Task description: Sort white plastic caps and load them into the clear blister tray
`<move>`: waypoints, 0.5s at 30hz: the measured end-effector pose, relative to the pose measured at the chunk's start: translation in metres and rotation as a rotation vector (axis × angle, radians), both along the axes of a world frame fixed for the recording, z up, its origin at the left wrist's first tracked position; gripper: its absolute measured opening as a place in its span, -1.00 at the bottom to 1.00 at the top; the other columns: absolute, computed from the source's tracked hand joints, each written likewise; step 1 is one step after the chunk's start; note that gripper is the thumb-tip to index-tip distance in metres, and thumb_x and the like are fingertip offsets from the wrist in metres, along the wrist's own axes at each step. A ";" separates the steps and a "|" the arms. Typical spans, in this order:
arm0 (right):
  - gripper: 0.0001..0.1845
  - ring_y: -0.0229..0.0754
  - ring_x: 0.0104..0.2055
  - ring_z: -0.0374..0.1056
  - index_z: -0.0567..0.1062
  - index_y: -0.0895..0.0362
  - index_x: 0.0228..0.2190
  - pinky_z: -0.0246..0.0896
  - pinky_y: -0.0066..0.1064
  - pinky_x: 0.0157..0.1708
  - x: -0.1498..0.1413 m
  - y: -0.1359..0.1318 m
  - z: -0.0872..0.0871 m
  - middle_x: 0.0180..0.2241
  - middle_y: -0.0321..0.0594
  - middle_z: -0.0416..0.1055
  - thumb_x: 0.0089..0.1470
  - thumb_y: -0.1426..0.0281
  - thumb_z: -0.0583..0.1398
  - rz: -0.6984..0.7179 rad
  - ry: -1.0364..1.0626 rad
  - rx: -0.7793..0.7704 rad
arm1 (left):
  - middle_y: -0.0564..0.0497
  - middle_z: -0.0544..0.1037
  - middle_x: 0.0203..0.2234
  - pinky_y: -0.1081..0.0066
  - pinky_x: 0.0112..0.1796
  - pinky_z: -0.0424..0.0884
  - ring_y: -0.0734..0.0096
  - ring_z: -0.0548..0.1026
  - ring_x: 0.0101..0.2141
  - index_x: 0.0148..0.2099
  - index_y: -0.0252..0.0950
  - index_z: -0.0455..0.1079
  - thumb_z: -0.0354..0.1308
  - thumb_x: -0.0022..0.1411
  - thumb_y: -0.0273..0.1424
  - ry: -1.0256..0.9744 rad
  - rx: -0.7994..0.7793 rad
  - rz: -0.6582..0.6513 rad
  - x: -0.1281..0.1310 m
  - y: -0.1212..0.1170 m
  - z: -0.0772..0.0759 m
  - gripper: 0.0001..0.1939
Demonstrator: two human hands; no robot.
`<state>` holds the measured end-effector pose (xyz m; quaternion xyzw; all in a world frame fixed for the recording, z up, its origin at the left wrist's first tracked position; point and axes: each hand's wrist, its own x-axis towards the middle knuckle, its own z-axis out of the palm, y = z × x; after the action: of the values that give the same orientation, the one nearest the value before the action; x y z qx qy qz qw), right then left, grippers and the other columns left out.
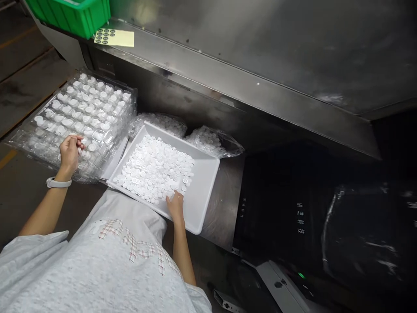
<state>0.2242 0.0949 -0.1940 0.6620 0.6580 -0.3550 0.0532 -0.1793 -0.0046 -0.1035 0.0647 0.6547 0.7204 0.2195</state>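
A white tray (205,182) holds a heap of small white round caps (156,167). My right hand (176,204) rests at the heap's near edge, fingers curled and pinching among the caps; what they hold is hidden. To the left lies a stack of clear plastic blister trays (107,108) with white caps seated in their pockets. My left hand (70,152), with a white band at the wrist, is over the near part of that stack, fingers pinched on a small white cap.
Two clear bags of white caps (215,141) lie behind the white tray against a steel machine housing (260,52). A green bin (74,15) and a yellow sticker sheet (114,38) sit on the ledge above. A black machine panel (293,208) is to the right.
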 end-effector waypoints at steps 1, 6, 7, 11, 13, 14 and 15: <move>-0.26 0.12 0.40 -0.10 0.08 0.37 0.33 -0.06 -0.09 0.39 -0.003 0.002 -0.004 0.32 0.23 -0.12 0.22 0.33 0.08 0.010 -0.029 -0.019 | 0.15 0.24 -0.58 0.53 -0.42 0.33 0.62 0.27 -0.55 -0.36 -0.41 0.32 0.04 0.37 -0.55 0.016 -0.011 0.003 -0.001 -0.001 -0.002 -0.80; -0.02 0.26 0.45 -0.34 -0.18 0.05 0.43 -0.03 0.13 0.31 -0.051 0.010 -0.022 0.40 0.07 -0.43 0.19 0.08 0.17 0.131 -0.095 -0.141 | 0.13 0.33 -0.53 0.41 -0.24 0.42 0.56 0.37 -0.47 -0.31 -0.41 0.36 0.07 0.34 -0.57 0.163 -0.106 -0.007 -0.006 -0.010 -0.017 -0.87; 0.01 0.30 0.45 -0.37 -0.20 0.02 0.43 -0.04 0.20 0.29 -0.062 0.011 -0.025 0.41 0.06 -0.46 0.17 0.05 0.19 0.150 -0.108 -0.163 | 0.11 0.37 -0.51 0.39 -0.21 0.41 0.54 0.40 -0.43 -0.29 -0.42 0.38 0.07 0.32 -0.58 0.213 -0.139 -0.014 -0.008 -0.013 -0.019 -0.89; 0.06 0.27 0.44 -0.38 -0.25 0.12 0.42 -0.03 0.23 0.25 -0.096 0.011 -0.029 0.39 0.18 -0.52 0.17 0.03 0.18 0.153 -0.146 -0.195 | 0.01 0.49 -0.30 0.34 -0.12 0.41 0.43 0.48 -0.25 -0.19 -0.39 0.44 0.16 0.19 -0.57 0.449 -0.287 -0.127 -0.007 -0.028 -0.015 -0.88; 0.05 0.24 0.45 -0.40 -0.26 0.17 0.42 -0.06 0.25 0.27 -0.103 0.010 -0.028 0.38 0.23 -0.52 0.19 0.05 0.18 0.127 -0.141 -0.207 | -0.01 0.50 -0.21 0.27 -0.03 0.39 0.30 0.48 -0.15 -0.18 -0.32 0.50 0.25 0.09 -0.47 0.582 -0.355 -0.237 -0.002 -0.034 -0.005 -0.80; 0.04 0.23 0.46 -0.41 -0.25 0.17 0.42 -0.09 0.26 0.28 -0.105 0.010 -0.027 0.39 0.22 -0.51 0.19 0.07 0.18 0.119 -0.128 -0.213 | 0.00 0.50 -0.22 0.20 0.04 0.36 0.21 0.46 -0.09 -0.21 -0.28 0.53 0.29 0.05 -0.40 0.647 -0.384 -0.300 0.000 -0.037 0.000 -0.79; 0.03 0.21 0.46 -0.42 -0.22 0.16 0.42 -0.12 0.25 0.30 -0.106 0.010 -0.027 0.39 0.19 -0.48 0.19 0.09 0.19 0.115 -0.108 -0.217 | 0.00 0.49 -0.24 0.11 0.09 0.31 0.11 0.44 -0.04 -0.24 -0.25 0.54 0.29 0.02 -0.36 0.703 -0.407 -0.350 0.001 -0.040 0.004 -0.81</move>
<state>0.1181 0.1046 -0.2206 0.6315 0.6489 -0.3842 0.1800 -0.1785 -0.0442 -0.0994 0.3712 0.7972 0.4631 0.1104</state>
